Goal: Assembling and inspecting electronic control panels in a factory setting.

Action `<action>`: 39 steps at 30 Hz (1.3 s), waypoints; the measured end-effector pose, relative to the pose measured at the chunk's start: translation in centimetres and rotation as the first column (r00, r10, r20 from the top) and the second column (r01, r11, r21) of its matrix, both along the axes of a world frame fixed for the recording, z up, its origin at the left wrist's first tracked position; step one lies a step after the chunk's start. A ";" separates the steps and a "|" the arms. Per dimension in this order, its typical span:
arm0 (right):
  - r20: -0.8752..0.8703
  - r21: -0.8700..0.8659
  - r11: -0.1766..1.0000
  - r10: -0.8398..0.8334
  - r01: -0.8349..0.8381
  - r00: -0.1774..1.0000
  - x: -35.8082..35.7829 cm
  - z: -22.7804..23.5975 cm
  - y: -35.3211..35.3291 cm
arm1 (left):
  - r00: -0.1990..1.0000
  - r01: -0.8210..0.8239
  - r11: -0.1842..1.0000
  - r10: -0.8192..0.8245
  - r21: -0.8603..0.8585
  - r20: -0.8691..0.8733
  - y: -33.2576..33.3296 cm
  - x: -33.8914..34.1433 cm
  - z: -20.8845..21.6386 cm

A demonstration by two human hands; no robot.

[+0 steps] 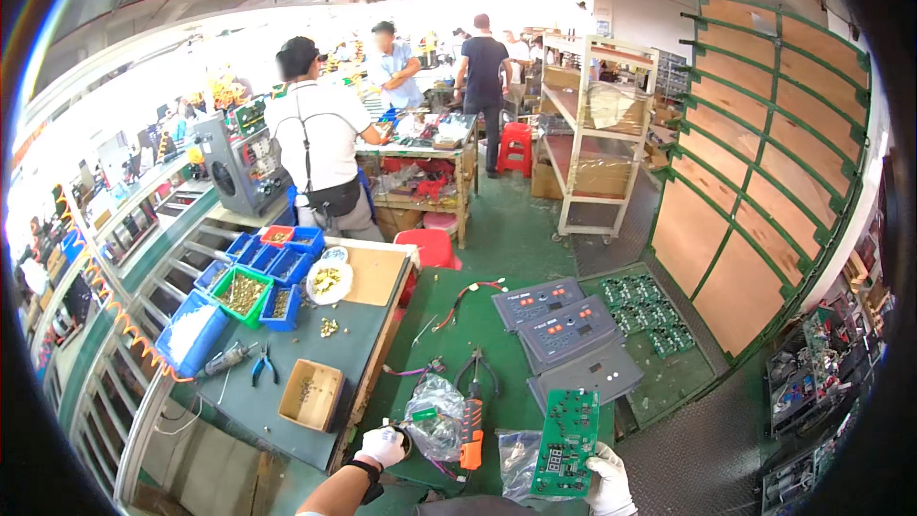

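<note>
My right hand [611,483], in a white glove, grips the lower right edge of a green circuit board [570,440] with a small digit display. The board is held up over the near edge of the green table. My left hand [384,445], also gloved, is closed at the table's near left by a dark rounded thing; what it holds is partly hidden. Beside it lies a clear plastic bag [435,420]. An orange and black electric screwdriver [472,428] lies between my hands, with pliers [477,371] just beyond. Another plastic bag [518,463] lies partly behind the board.
Grey control panels [571,330] overlap beyond the board, and several green circuit boards [650,311] lie farther right. On the left bench are a cardboard box [311,395], blue pliers [264,367] and parts bins [241,293]. Co-workers [315,134] stand beyond. A wire [466,302] crosses the table.
</note>
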State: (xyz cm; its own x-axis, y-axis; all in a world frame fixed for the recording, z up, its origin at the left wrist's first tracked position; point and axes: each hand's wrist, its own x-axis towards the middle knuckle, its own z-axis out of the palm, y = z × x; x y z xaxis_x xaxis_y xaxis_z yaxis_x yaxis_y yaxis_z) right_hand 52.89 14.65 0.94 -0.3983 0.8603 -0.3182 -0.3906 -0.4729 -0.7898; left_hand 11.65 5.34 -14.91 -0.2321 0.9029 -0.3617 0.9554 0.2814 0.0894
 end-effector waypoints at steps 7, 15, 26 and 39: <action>0.047 0.189 0.982 -0.032 0.023 0.998 -1.1 -1.7 -0.1 | 0.998 -0.055 0.998 0.056 0.032 -0.016 -0.8 -0.4 0.2; -0.256 -0.059 0.985 0.142 -0.162 0.956 -0.2 -1.0 -1.2 | 0.987 -0.145 0.987 0.140 0.062 0.079 -2.0 -1.4 0.4; -0.224 -0.064 0.987 0.131 -0.149 0.966 -0.2 -0.8 -1.9 | 0.945 -0.302 0.942 0.276 0.148 0.173 -2.3 -1.0 0.0; -0.277 -0.091 0.984 0.120 -0.150 0.953 0.4 -2.7 -1.5 | 0.859 -0.394 0.875 0.240 0.282 0.453 -1.1 0.8 3.2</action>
State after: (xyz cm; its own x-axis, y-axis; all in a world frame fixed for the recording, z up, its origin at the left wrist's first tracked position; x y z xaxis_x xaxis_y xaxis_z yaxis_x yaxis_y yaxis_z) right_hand 53.29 13.10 -1.72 -0.5924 0.7584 -0.2720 -0.5085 -0.6138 -0.6039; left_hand 12.48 4.20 -11.74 -0.4359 0.8863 -0.1567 0.6802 0.4384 0.5875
